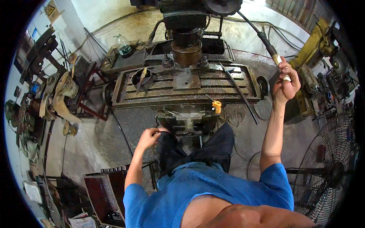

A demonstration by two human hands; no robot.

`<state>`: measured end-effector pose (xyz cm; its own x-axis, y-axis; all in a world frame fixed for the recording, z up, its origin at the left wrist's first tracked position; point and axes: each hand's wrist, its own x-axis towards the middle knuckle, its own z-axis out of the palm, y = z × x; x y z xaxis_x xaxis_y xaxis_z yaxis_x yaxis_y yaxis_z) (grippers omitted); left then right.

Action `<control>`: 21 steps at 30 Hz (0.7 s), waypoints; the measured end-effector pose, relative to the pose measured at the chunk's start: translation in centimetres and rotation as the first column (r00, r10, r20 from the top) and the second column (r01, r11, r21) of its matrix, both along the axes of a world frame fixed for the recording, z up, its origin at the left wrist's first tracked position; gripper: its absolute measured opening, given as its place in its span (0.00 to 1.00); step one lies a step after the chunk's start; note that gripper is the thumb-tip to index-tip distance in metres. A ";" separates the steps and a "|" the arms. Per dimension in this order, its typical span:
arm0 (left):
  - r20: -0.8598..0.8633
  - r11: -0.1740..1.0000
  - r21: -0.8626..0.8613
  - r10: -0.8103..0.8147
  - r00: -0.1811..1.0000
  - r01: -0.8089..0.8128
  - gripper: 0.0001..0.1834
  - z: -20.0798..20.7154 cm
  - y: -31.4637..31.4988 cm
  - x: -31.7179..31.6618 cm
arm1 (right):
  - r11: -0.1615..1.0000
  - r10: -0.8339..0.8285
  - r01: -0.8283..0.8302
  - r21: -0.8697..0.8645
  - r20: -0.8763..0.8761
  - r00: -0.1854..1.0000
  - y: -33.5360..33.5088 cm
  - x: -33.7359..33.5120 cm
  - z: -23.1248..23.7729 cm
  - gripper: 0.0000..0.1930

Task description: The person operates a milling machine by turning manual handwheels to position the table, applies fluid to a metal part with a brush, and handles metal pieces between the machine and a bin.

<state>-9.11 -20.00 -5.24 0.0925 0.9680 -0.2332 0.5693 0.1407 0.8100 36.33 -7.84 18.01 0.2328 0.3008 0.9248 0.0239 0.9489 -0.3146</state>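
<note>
My right hand point(286, 80) is raised on the right, its fingers closed round the pale-wrapped end of a long dark lever point(262, 36). The lever slopes up to the head of a drilling or milling machine point(183, 21). Beneath that head, a brownish round metal part point(186, 53) sits above the slotted machine table point(127, 97). My left hand point(149, 137) is near my left knee with its fingers curled together; whatever they may hold is too small to make out.
A round pot point(135, 78) with a brush-like tool stands on the table's left. A long metal bar point(241, 97) overhangs its front edge, near a yellow fitting point(216, 106). A large caged fan point(330, 171) stands at right, a dark red cabinet point(100, 193) at lower left.
</note>
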 end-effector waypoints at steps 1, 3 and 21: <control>-0.018 1.000 0.013 0.007 1.000 -0.006 0.10 0.2 -0.2 -0.5 | 1.000 0.001 -0.001 0.002 0.003 1.000 0.1 0.0 -0.3 0.14; -0.020 0.999 0.004 0.040 0.999 -0.040 0.10 0.6 -0.6 -1.4 | 1.000 0.003 -0.003 0.007 0.009 1.000 0.0 0.2 -0.6 0.14; 0.219 0.797 0.088 0.570 0.792 -0.598 0.12 3.1 -13.2 -16.2 | 1.000 0.020 -0.018 -0.022 0.064 0.998 1.4 0.8 -2.7 0.12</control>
<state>-25.32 -33.18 -2.12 -0.4766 0.8708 -0.1208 0.2661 0.2738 0.9243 37.17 -6.43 15.36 0.1668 0.3247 0.9310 0.0267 0.9424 -0.3335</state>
